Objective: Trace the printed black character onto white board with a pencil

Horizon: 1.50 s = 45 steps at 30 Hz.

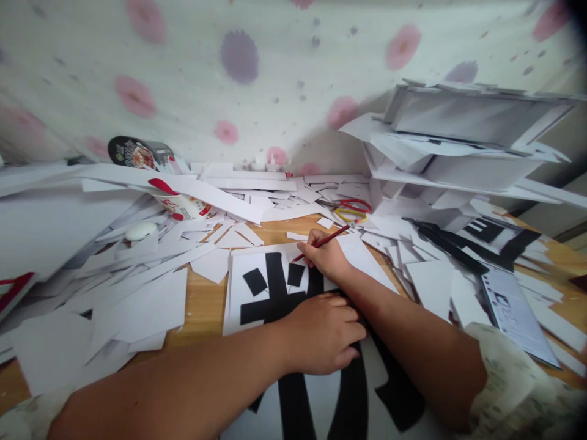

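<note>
Right hand (328, 253): closed round a dark red pencil (334, 236), gripped low near its point, the other end slanting up to the right.
Pencil tip: just above a small black square (295, 275) on a white sheet (235, 281); whether it touches the paper, I cannot tell.
Left hand (323, 333): palm down, fingers loosely together and slightly bent, pressing on the broad black strokes (275, 276) across the sheet; it grips nothing that shows.
Black strokes: directly under and around both hands, forming a large character (partly hidden by the forearms), with a second tilted black square (255, 282) left of the upright stroke.
Scissors (352, 211): beyond the right hand, with a red loop and a yellow one (one pair or two, I cannot tell).
Paper scraps (156, 299): white, heaped to either side on the wooden table (202, 305).
Printed paper cup (192, 206): far left among the scraps, beside a red spoon (162, 186), with a black tub (132, 153) tipped behind.
White card structure (468, 171): tiered, at the far right.
Backdrop (284, 73): pale, with pink and purple flowers.
</note>
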{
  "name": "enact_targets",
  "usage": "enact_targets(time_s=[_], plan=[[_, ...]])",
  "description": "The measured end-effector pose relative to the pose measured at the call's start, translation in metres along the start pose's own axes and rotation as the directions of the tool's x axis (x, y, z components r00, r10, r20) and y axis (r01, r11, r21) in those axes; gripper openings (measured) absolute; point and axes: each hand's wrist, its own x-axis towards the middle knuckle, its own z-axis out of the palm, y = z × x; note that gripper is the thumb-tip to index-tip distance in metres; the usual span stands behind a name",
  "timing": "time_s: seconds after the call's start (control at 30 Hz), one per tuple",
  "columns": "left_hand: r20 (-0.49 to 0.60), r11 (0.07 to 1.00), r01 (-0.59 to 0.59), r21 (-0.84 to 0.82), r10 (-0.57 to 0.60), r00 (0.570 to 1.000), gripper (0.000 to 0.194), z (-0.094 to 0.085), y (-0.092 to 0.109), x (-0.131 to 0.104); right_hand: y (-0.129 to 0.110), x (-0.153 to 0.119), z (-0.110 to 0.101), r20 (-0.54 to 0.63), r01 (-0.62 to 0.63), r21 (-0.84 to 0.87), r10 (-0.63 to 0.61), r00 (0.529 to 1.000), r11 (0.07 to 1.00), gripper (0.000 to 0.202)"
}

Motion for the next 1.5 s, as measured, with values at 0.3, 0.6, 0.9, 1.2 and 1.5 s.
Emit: enact_targets(time_s=[0.3,0.6,0.9,1.2,1.5], plan=[[0.009,1.0,0.002,0.006,-0.002,1.0,0.018,-0.0004,0.0002,0.0002,-0.005,-0.0014,-0.0001,-0.003,-0.013,0.039,0.013,1.0,0.999,0.03],[0.002,1.0,-0.007,0.009,0.007,1.0,0.017,-0.0011,0.0005,-0.0001,-0.0057,-0.0018,-0.0007,-0.003,0.006,0.047,-0.006,1.0,0.999,0.029],[0.029,1.0,0.008,0.006,-0.008,1.0,0.017,-0.0027,0.0009,0.0006,-0.0072,-0.0019,-0.0002,-0.013,-0.022,-0.057,0.021,1.0,0.998,0.026],[0.039,0.998,0.039,-0.054,-0.037,0.999,0.021,-0.002,-0.0007,0.0,-0.0031,-0.0009,-0.0049,-0.072,-0.002,-0.141,-0.008,0.997,0.99,0.023],[0.061,0.978,0.174,-0.12,-0.167,0.984,0.022,-0.009,0.006,-0.0045,-0.0035,-0.0004,-0.0062,-0.12,-0.002,-0.158,-0.018,0.993,0.988,0.02]])
